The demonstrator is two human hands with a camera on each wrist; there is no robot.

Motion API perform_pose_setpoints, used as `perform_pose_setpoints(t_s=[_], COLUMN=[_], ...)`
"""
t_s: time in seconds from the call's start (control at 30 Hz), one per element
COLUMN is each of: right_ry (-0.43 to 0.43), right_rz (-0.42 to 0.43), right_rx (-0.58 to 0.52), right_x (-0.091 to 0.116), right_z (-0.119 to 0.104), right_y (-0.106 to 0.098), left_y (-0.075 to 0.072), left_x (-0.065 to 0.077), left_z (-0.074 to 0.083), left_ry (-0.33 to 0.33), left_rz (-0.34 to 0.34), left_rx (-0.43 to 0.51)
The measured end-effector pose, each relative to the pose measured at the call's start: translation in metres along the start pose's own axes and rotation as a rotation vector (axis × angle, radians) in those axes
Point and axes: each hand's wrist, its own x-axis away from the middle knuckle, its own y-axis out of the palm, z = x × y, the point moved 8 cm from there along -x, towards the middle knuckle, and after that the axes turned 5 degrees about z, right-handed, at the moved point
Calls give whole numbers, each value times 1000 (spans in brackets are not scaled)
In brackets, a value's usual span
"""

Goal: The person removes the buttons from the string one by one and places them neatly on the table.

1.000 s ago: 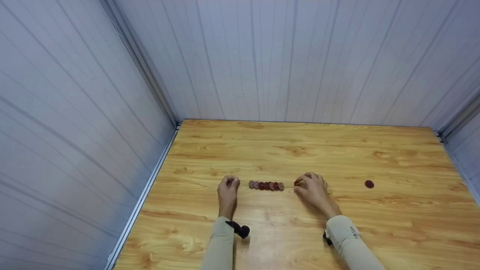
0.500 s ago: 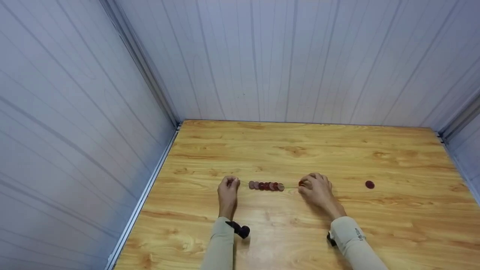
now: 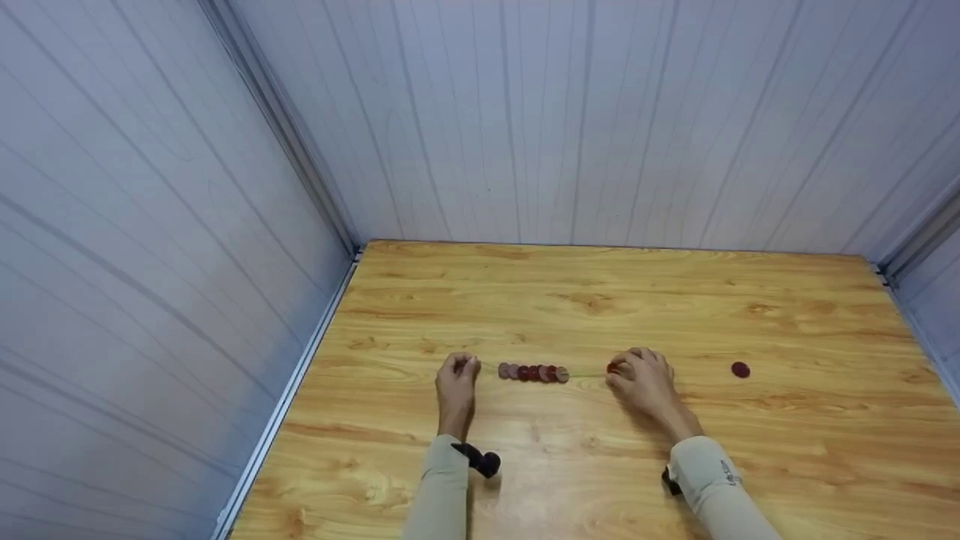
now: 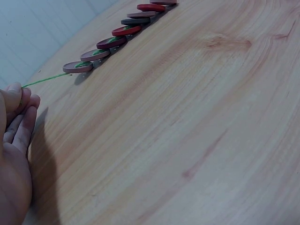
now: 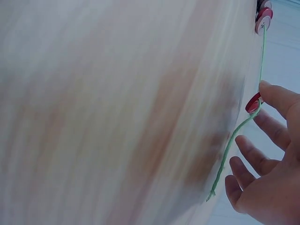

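Several round buttons (image 3: 533, 373), pinkish, dark red, red and grey, overlap in a row on a green string (image 4: 49, 78). To the left of the row, my left hand (image 3: 455, 384) pinches the string between thumb and index finger. At the other side my right hand (image 3: 646, 386) pinches a red button (image 5: 253, 102) by its edge, its remaining fingers loosely bent. The green string runs from the row to this button, and a loose tail (image 5: 224, 154) of it hangs past the fingers. A gap of string separates the red button from the row.
One dark red button (image 3: 740, 370) lies alone on the wooden table (image 3: 600, 300), right of my right hand. Pale panelled walls (image 3: 540, 120) stand behind the table and at its sides. Each sleeve carries a black wrist camera (image 3: 487, 464).
My right hand has slid to the right with the red button, widening the stretch of string between it and the row. The left hand and the row stay practically where they were.
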Motion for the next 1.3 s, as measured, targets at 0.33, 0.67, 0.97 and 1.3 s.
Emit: perform_pose_setpoints(t_s=[0.33, 0.67, 0.97, 1.3], right_ry=[13, 21, 33, 43], right_rz=[16, 6, 2, 19], right_rx=[10, 10, -20, -28], right_x=[2, 4, 6, 7], right_z=[8, 13, 19, 24], right_y=[-7, -11, -16, -22], left_y=[-2, -2, -3, -3], left_x=[-2, -1, -3, -2], left_z=[2, -1, 0, 1], left_ry=[39, 27, 51, 49], left_rz=[21, 6, 6, 10], left_rx=[-49, -52, -45, -67])
